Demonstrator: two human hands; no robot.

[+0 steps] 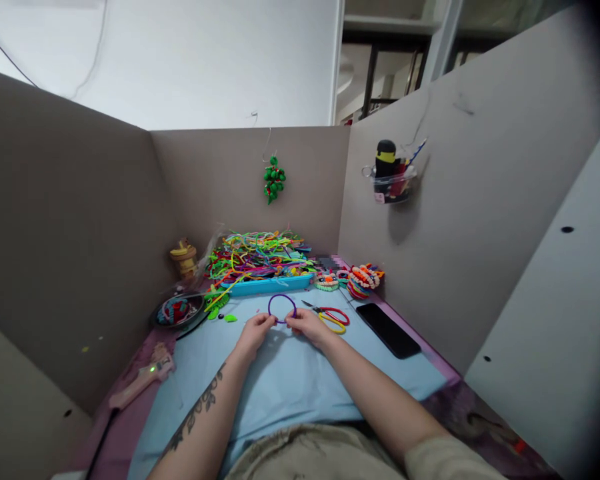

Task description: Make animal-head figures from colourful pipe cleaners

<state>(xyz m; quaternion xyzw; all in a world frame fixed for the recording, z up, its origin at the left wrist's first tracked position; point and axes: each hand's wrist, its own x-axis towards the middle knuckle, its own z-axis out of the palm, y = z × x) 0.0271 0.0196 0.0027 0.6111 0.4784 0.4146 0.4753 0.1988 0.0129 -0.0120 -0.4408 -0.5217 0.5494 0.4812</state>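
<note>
A thin purple pipe cleaner (pixel 282 295), bent into a round loop, stands up between my two hands above the blue cloth (pixel 280 380). My left hand (pixel 257 331) pinches the loop's lower left side with thumb and fingertips. On the lower right side, my right hand (pixel 305 323) pinches it the same way. The fingertips of both hands are close together, with a short stretch of purple between them. Just right of my right hand lie scissors (pixel 334 319) with red and yellow handles, blades pointing left.
Behind my hands, a blue tray (pixel 270 285) overflows with colourful pipe cleaners (pixel 260 253). A black phone (pixel 387 330) lies at right, near woven balls (pixel 363 280). At left are a dark bowl (pixel 155 317) and a pink glue gun (pixel 143 381) with a lit green light. Grey partitions (pixel 245 173) enclose the table.
</note>
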